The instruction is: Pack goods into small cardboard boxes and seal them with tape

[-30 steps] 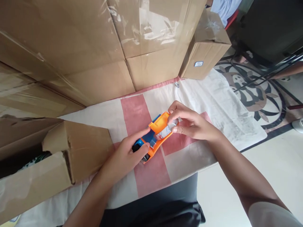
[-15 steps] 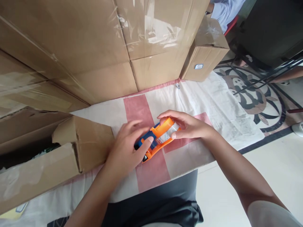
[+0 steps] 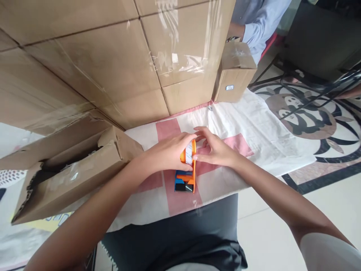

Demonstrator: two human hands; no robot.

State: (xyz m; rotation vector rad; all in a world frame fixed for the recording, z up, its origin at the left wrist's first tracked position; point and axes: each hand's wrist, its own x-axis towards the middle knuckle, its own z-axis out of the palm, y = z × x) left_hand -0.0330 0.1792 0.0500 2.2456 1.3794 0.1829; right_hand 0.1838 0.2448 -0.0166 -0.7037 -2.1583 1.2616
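The left hand (image 3: 169,152) curls its fingers around the upper end of an orange tape dispenser (image 3: 187,169), gripping it, while the right hand (image 3: 216,150) presses loosely bent fingers against its other side. The dispenser stands on edge on the white-and-pink cloth (image 3: 254,124), orange frame with blue and black parts at its lower end, near an open cardboard box (image 3: 70,169).
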